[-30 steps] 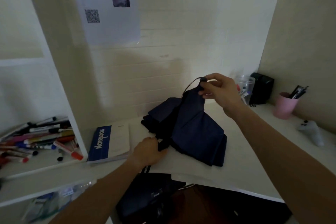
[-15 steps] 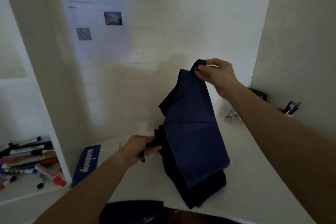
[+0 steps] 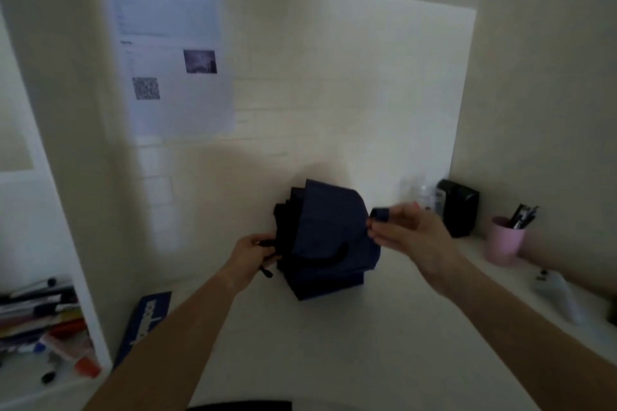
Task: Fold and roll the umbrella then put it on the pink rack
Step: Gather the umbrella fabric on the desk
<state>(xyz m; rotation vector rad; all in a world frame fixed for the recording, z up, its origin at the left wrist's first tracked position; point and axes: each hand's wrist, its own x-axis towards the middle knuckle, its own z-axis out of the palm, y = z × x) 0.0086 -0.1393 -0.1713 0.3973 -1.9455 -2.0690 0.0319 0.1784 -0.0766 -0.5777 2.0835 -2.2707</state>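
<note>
I'm mid-roll: holding the navy umbrella [image 3: 329, 237] just above the white tabletop [image 3: 367, 344], canopy bunched into loose pleats, not a tight cylinder. My left hand [image 3: 252, 257] is clenching the dark handle end at the umbrella's left side, wrist cord dangling below it. My right hand [image 3: 405, 232] is pinching the closure strap [image 3: 379, 213] between thumb and fingers, pulling it out to the right of the canopy. I'm judging this as the wrap-and-fasten step; folding looks mostly done. Next move needs me turning the handle with the left while keeping strap tension, then bringing the strap around the bundle to its fastener, which I can't make out here. Pink rack isn't visible; only a pink cup [image 3: 504, 240] with pens at right.
</note>
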